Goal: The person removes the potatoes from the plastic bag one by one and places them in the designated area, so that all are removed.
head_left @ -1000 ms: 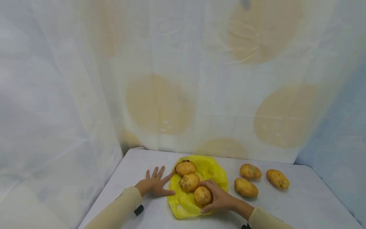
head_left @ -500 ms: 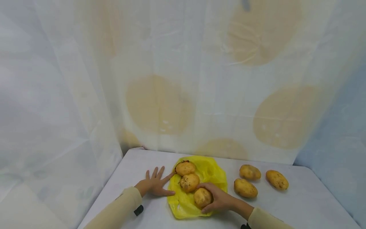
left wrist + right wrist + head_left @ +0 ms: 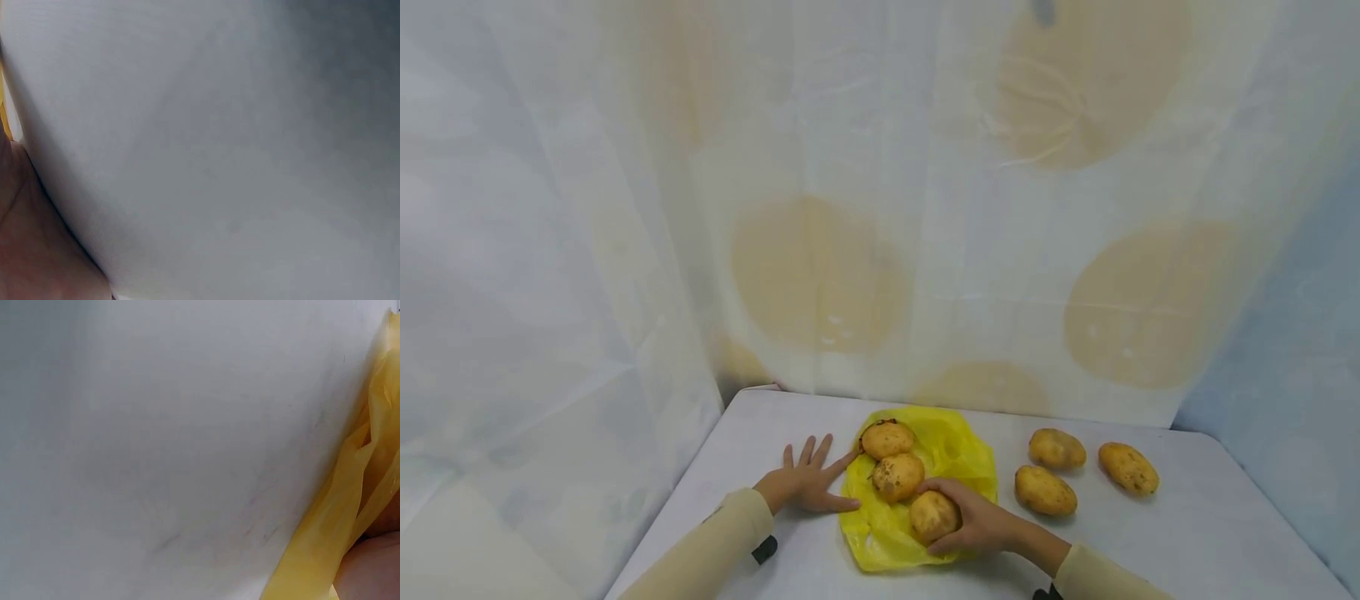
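A yellow plastic bag (image 3: 880, 546) lies flat on the table with three potatoes on it. My right hand (image 3: 973, 521) curls round the nearest potato (image 3: 933, 516), thumb on the near side and fingers over the far side. Just beyond it sit a potato with dirt specks (image 3: 897, 477) and a farther potato (image 3: 887, 438) with dark bits along its top. Spread flat on the table, my left hand (image 3: 808, 483) has its index finger and thumb tips at the bag's left edge. In the right wrist view the bag's crumpled edge (image 3: 325, 519) runs beside part of the hand.
Right of the bag lie three more potatoes: a back one (image 3: 1057, 449), a front one (image 3: 1045, 491) and a right one (image 3: 1128, 469). The white table (image 3: 1210, 542) is bordered by a hanging sheet with tan spots (image 3: 820, 275) behind and pale sheets at both sides.
Almost nothing differs. My right hand and the potato it grips have shifted only very slightly; the left hand stays in the same place.
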{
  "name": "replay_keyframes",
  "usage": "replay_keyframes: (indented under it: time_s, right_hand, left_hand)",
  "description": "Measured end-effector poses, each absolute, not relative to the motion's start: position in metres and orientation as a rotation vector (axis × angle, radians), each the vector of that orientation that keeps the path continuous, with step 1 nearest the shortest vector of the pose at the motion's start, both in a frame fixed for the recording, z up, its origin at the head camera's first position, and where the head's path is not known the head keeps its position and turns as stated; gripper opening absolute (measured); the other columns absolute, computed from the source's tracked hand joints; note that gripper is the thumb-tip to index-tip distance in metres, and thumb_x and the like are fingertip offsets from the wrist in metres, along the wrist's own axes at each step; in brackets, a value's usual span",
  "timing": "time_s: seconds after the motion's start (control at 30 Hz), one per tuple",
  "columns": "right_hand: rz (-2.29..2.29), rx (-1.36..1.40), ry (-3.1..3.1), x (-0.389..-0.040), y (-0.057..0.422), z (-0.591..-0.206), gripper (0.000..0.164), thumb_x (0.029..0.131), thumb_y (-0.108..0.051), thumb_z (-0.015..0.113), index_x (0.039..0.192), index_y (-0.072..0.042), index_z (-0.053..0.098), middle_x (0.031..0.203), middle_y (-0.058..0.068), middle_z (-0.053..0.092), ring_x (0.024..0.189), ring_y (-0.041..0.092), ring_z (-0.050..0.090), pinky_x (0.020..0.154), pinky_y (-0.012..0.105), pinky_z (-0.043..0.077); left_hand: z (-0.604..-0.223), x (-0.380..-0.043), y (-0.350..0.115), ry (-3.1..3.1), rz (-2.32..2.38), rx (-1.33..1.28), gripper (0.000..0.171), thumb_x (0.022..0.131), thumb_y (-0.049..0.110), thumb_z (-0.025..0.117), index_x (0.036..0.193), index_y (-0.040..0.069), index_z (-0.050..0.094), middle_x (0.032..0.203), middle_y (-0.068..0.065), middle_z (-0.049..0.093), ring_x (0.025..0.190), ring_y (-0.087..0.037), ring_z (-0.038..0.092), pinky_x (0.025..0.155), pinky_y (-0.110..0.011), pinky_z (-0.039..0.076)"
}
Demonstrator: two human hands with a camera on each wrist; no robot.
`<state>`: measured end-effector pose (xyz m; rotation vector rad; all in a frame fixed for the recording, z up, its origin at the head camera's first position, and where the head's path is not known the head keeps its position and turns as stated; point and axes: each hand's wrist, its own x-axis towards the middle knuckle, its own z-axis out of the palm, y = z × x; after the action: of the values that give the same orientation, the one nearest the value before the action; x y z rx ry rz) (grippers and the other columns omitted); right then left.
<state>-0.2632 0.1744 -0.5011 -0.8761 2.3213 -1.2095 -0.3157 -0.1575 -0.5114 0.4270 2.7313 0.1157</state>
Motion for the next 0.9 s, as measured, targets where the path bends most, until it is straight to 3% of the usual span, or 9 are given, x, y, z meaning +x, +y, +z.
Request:
replay_keyframes:
  time_s: [0.5, 0.9]
  right_hand:
    - [-1.297, -0.854, 2.287, -0.258, 0.172, -0.489, 0.070, 0.081, -0.028, 0.083, 0.140, -0.021, 0.047, 0.140, 0.004, 0.049, 0.122, 0.021, 0.052, 0.095, 0.032, 0.046]
    - [-1.351, -0.816, 2.342, -0.256, 0.179, -0.482, 0.071, 0.082, -0.029, 0.082, 0.142, -0.022, 0.044, 0.141, 0.005, 0.049, 0.121, 0.024, 0.053, 0.094, 0.032, 0.048]
  left_hand:
    - [-0.514, -0.318, -0.160, 2.732, 0.114, 0.406, 0.100, 0.073, 0.093, 0.042, 0.157, 0.042, 0.018, 0.167, -0.015, 0.000, 0.152, -0.045, 0.001, 0.112, -0.074, -0.001]
    - [-0.513, -0.318, -0.158, 2.722, 0.112, 0.416, 0.101, 0.073, 0.093, 0.041, 0.157, 0.043, 0.016, 0.167, -0.014, -0.001, 0.152, -0.045, 0.000, 0.113, -0.074, -0.002]
